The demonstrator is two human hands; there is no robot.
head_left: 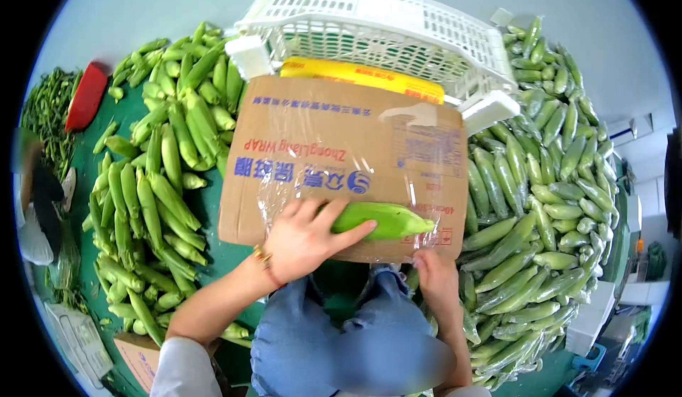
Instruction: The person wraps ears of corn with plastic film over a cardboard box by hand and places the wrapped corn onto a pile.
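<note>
A green ear of corn in its husk (380, 221) lies on the near part of a flat cardboard box (298, 127) with printed lettering. My left hand (305, 237) is closed around the corn's left end, thumb along its near side. Clear plastic wrap (355, 138) runs over the cardboard and under the corn. My right hand (437, 280) is at the box's near right edge, its fingers pinched together at what looks like the edge of the wrap.
Unwrapped corn (153, 184) is heaped on the green surface at left. Film-wrapped corn (547, 234) is piled at right. Behind the box stand a yellow printed package (362, 77) and a white plastic crate (383, 13). A red scoop-like object (87, 97) is at far left.
</note>
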